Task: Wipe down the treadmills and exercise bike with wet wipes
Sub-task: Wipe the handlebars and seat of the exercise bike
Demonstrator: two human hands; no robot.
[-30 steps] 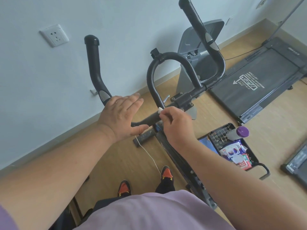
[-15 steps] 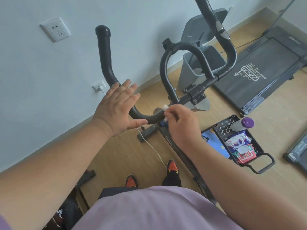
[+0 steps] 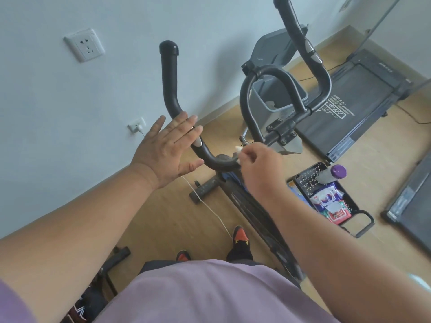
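Observation:
I sit at the exercise bike, whose black handlebar (image 3: 171,89) curves up in front of me. My left hand (image 3: 168,148) lies flat and spread over the left bar's bend, fingers straight. My right hand (image 3: 258,166) pinches a small white wet wipe (image 3: 238,150) against the lower middle part of the handlebar, close to the clamp (image 3: 281,129). One treadmill (image 3: 356,106) lies on the floor at the right by the wall. A second treadmill (image 3: 410,206) shows only its edge at the far right.
A black basket (image 3: 359,226) on the floor to my right holds wipe packs and a purple-capped bottle (image 3: 333,174). A grey bin (image 3: 277,99) stands behind the handlebar. A white cable (image 3: 210,209) runs from the low wall socket (image 3: 136,125). My feet (image 3: 240,237) are below.
My left hand has lifted from gripping the left bar to lying flat with spread fingers. My right hand with the wipe stays at the bar's middle. The view has shifted left and down.

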